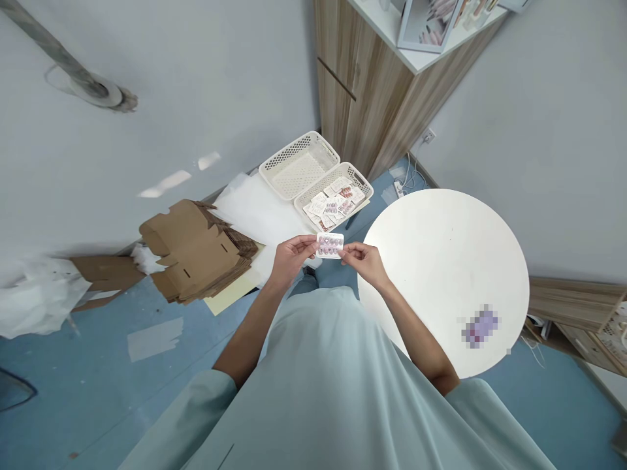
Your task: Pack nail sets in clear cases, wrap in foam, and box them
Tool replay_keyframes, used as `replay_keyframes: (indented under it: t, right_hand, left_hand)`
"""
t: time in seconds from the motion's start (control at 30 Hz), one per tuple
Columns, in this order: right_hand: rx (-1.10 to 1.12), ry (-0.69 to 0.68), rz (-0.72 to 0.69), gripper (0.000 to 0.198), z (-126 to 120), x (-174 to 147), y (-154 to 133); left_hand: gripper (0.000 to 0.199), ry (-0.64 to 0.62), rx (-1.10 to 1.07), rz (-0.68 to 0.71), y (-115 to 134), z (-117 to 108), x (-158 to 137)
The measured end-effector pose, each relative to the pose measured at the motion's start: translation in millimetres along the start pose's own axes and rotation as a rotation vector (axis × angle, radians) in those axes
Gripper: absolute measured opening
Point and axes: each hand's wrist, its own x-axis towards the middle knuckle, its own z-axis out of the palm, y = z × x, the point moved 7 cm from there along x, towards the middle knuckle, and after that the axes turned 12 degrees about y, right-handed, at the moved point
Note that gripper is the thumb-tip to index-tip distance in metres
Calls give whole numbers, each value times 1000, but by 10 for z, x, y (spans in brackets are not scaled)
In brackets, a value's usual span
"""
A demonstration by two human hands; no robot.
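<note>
A small white pack of press-on nails (330, 246), with two rows of pinkish oval pieces, is held up in front of my body. My left hand (295, 253) pinches its left edge between thumb and fingers. At the opposite edge, my right hand (362, 260) grips the lower right corner with thumb and fingertips. Just beyond the pack stands a white plastic basket (360, 175) holding several similar packs (331, 207), some pinkish and some reddish. Touching it is a second white basket (277, 185) with nothing visible inside.
A round white table (441, 248) at the right bears a pixelated purple item (480, 328). Flattened cardboard boxes (196, 251) are stacked at left, beside white foam sheeting (249, 209). Behind the baskets rises a wooden cabinet (362, 91). A power strip (398, 189) lies near the table.
</note>
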Motion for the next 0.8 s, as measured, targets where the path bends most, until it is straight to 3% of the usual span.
replay_keyframes:
  t: [0.43,0.67,0.8]
  right_hand:
    - [78,106,-59,47,-176,153,21]
    - [105,105,-122,44,-213,14,-144]
    - [111,74,-136,39,-217,-127,-214]
  left_hand:
    - [51,-95,114,-48,-68,92,-110]
    - [56,-183,128,-148,-142,165,-166]
    - [59,-145,91,-138,-65,213,-144]
